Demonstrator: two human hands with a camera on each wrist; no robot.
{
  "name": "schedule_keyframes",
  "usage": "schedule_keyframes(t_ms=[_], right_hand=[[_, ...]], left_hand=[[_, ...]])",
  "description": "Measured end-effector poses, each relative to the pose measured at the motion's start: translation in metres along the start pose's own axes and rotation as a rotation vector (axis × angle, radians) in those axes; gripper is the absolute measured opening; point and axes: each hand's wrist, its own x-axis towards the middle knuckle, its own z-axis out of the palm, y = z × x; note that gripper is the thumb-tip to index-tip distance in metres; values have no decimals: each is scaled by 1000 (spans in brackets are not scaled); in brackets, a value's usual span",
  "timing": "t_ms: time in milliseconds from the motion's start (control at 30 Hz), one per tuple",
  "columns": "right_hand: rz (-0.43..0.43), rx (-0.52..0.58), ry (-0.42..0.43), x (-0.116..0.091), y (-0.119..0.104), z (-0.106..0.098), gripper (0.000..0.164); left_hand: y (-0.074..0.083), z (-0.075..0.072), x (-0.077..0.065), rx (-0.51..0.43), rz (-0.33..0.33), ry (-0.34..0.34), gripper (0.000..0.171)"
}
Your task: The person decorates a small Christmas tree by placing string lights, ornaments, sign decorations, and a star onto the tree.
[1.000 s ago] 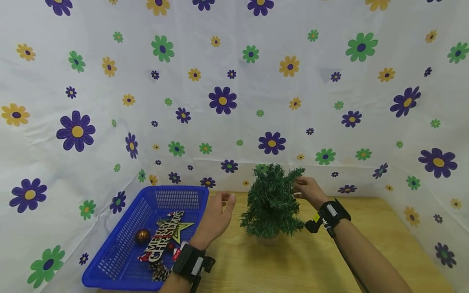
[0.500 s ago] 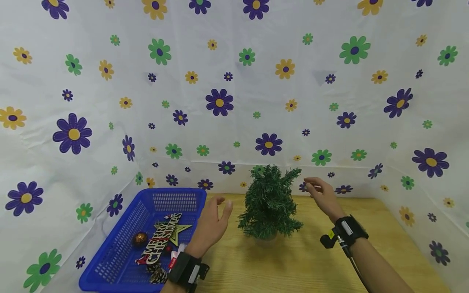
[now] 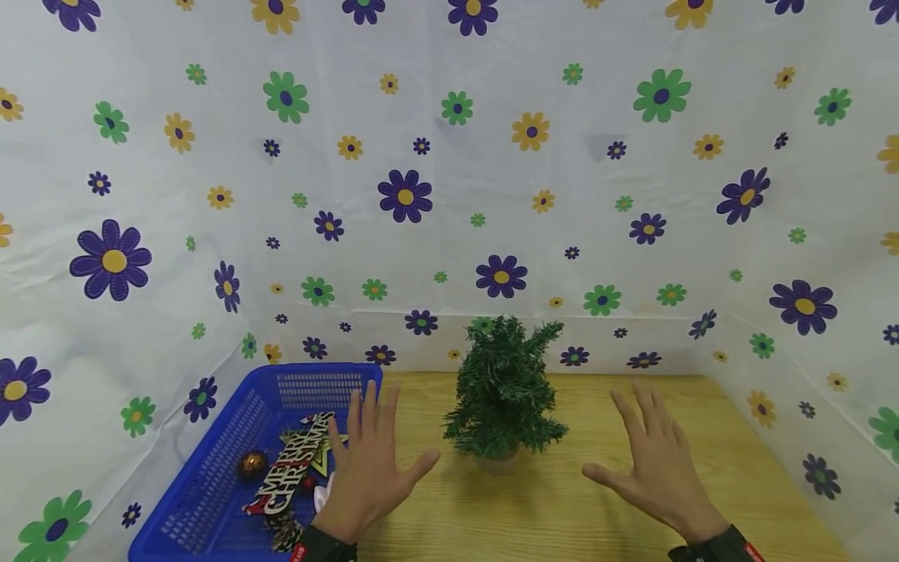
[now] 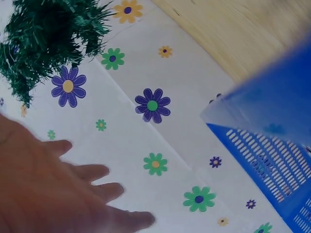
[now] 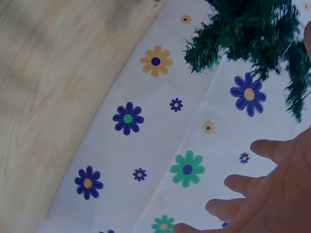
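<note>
Stands upright between left hand [image 3: 371, 460] and right hand [image 3: 656, 464], near both and, as far as shows, touching neither: small artificial tree [image 3: 502, 390], long axis vertical, pot [image 3: 499, 463] resting on the desk [image 3: 492, 523]. From the left hand, lies to the right, off the thumb; from the right hand, to the left, again off the thumb. In the head view, sits a little closer to the left thumb than to the right. Juts out near the top with one branch, toward the right hand's side.

Left hand: spread wide, fingers straight, thumb out toward the tree, nothing gripped. Right hand: likewise spread, thumb toward the tree, nothing held. Exact height of either above the desk: cannot tell.

Immediately left of the left hand, partly hidden by it: blue basket [image 3: 204, 476], a likely limit on sideways travel. Inside, left of the same hand: MERRY CHRISTMAS sign [image 3: 298, 460], brown ball [image 3: 251, 464], pine cone [image 3: 286, 535].

Beyond both hands, past the desk's far edge: flowered cloth [image 3: 421, 257]. Right of the right hand: more desk, then cloth again. Between the hands, nearside of the tree: desk surface, apparently room for both.
</note>
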Motion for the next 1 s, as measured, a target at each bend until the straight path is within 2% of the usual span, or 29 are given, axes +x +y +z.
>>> schedule_keyframes(t_ms=[100, 233, 467, 767, 1000], right_hand=[[6, -82, -37, -15, -13, -1, 109], [31, -133, -81, -29, -26, -3, 113], [79, -134, -151, -42, -40, -3, 113], [99, -121, -175, -45, -48, 0, 114], [116, -97, -217, -48, -53, 3, 112]], left_hand=[[-4, 1, -13, 65, 20, -17, 104], [-2, -3, -30, 124, 34, -66, 105], [13, -11, -52, 108, 1, -197, 107], [13, -11, -66, 141, -66, -250, 108], [9, -15, -73, 133, -78, -269, 108]])
